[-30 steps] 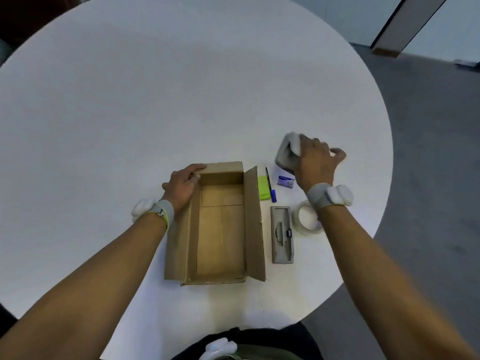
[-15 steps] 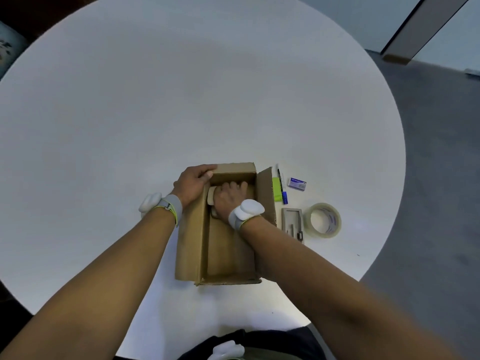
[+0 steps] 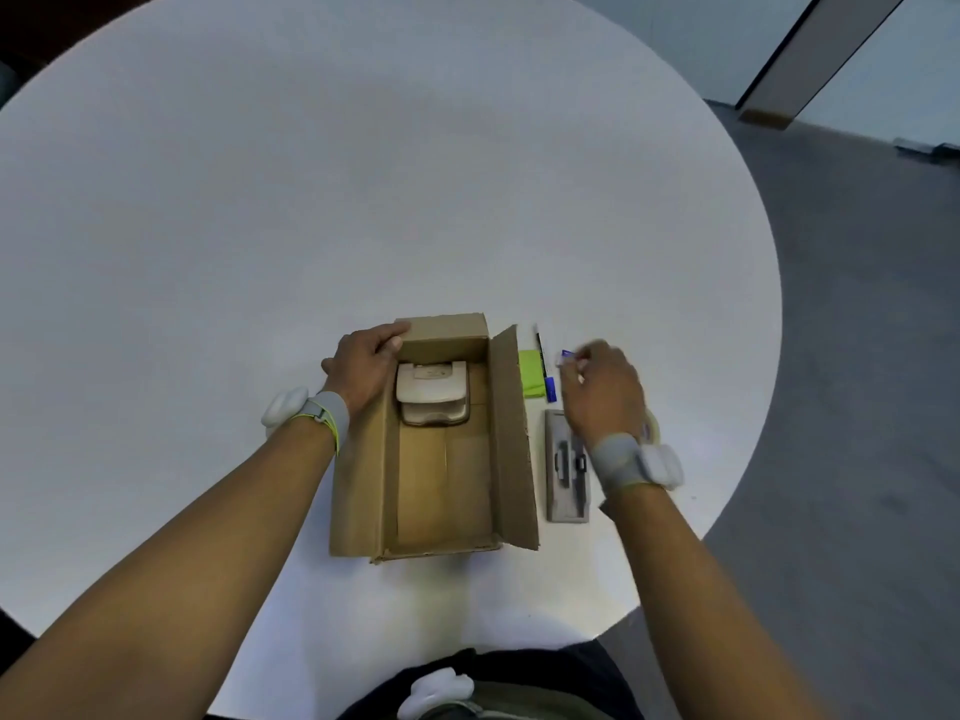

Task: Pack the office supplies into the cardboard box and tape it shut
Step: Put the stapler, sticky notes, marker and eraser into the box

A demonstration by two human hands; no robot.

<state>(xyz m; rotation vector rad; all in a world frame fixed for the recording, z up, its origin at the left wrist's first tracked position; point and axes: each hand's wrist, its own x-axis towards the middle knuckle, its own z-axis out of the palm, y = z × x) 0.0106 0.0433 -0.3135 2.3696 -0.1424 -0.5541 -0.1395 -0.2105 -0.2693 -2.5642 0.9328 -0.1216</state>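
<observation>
An open cardboard box [image 3: 511, 433] sits near the table's front edge with its flaps spread. A beige stapler-like device [image 3: 431, 392] lies inside at the far end. My left hand [image 3: 363, 371] grips the box's far left rim. My right hand [image 3: 597, 392] is to the right of the box, its blurred fingertips on a small blue and white eraser [image 3: 566, 354] that lies on the table. Whether the fingers pinch it is unclear. Beside the box lie green sticky notes [image 3: 531, 374], a pen [image 3: 541, 350] and a grey flat tool [image 3: 563, 485].
A tape roll [image 3: 652, 431] is mostly hidden behind my right wrist. The round white table [image 3: 363, 174] ends just right of the supplies, and grey floor [image 3: 857, 407] lies beyond it. My torso is at the near edge.
My right hand carried the beige device from the right side into the box, left it there, and came back out to the eraser. My left hand stayed on the box rim.
</observation>
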